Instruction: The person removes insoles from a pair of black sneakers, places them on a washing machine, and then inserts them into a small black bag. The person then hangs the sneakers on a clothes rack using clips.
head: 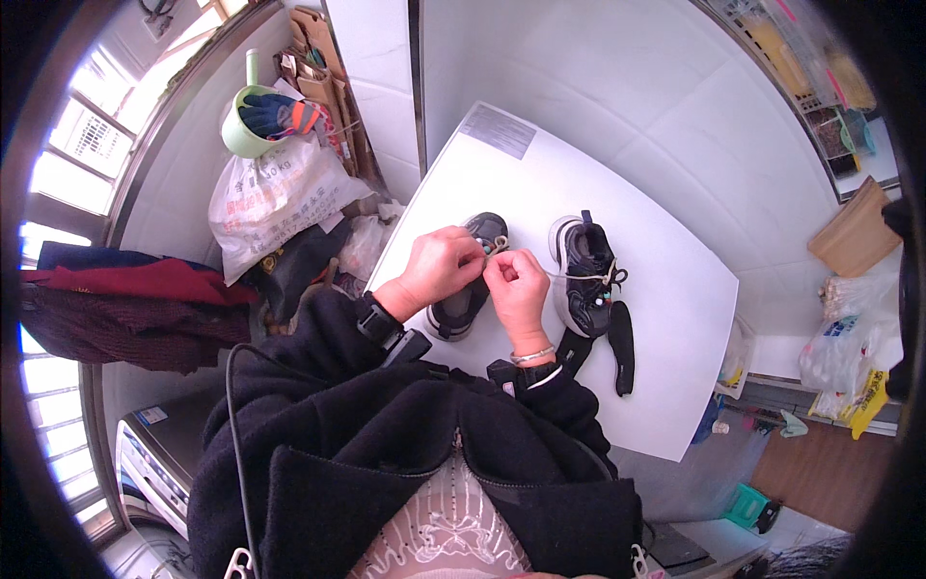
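Note:
A black sneaker (pixel 456 311) lies on the white table (pixel 673 326), partly hidden under my hands. Over its laces, my left hand (pixel 443 266) pinches a light-coloured shoelace (pixel 499 244) between thumb and fingers. My right hand (pixel 518 286) is close beside it, its fingertips curled on the lace too. To the right stands a second black sneaker (pixel 587 279) with small coloured beads at its laces. A light cord runs from near my right hand across to this shoe. Just below it lie a black insole (pixel 621 349) and another black piece (pixel 574 353), partly covered by the shoe.
White tiled walls border the table's far side. At the left stand a white woven sack (pixel 282 203), a green dipper (pixel 246 134) with gloves in it, and hung clothes (pixel 137 311). A washing machine (pixel 155 463) is at lower left. Plastic bags (pixel 843 354) hang at the right.

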`<state>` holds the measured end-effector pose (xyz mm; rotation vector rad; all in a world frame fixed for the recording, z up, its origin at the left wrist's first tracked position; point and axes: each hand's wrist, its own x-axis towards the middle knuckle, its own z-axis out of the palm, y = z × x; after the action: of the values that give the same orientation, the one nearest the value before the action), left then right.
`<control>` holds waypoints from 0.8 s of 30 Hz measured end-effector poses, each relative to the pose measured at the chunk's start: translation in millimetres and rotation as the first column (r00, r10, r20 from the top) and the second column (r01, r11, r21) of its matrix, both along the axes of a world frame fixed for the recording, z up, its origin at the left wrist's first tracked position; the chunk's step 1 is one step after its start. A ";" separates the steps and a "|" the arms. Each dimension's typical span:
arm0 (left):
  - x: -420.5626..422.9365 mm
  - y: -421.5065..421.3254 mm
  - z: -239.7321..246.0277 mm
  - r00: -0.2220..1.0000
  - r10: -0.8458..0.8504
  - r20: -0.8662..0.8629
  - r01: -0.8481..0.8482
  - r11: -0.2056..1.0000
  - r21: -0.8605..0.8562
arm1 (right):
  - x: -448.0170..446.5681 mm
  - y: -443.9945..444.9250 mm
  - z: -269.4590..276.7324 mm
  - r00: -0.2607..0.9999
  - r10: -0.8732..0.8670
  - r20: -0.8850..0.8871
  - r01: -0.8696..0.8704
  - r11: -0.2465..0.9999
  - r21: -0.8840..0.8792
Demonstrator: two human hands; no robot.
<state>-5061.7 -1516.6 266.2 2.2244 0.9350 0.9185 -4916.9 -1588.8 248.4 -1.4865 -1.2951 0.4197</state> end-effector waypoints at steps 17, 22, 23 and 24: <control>-5.2 1.0 -12.4 0.979 -0.051 0.199 0.058 0.998 -0.029 | 2.3 3.8 14.8 0.997 0.071 0.038 -0.066 0.991 -0.114; -5.8 -3.0 -13.8 0.964 -0.042 0.263 0.073 0.991 -0.108 | 4.9 5.2 1.2 0.927 0.013 -0.375 -0.118 0.959 -0.259; -6.4 -2.8 -14.2 0.967 -0.038 0.252 0.079 0.985 -0.155 | 5.7 5.1 -2.3 0.864 0.026 -0.504 -0.165 0.959 -0.232; -7.0 -2.5 -14.4 0.970 -0.026 0.244 0.077 0.976 -0.205 | 7.6 4.4 -5.0 0.784 0.015 -0.621 -0.214 0.945 -0.247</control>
<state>-5068.8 -1519.1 251.8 1.8997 0.8177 0.9879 -4909.3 -1584.5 243.4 -1.3468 -0.8110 1.1329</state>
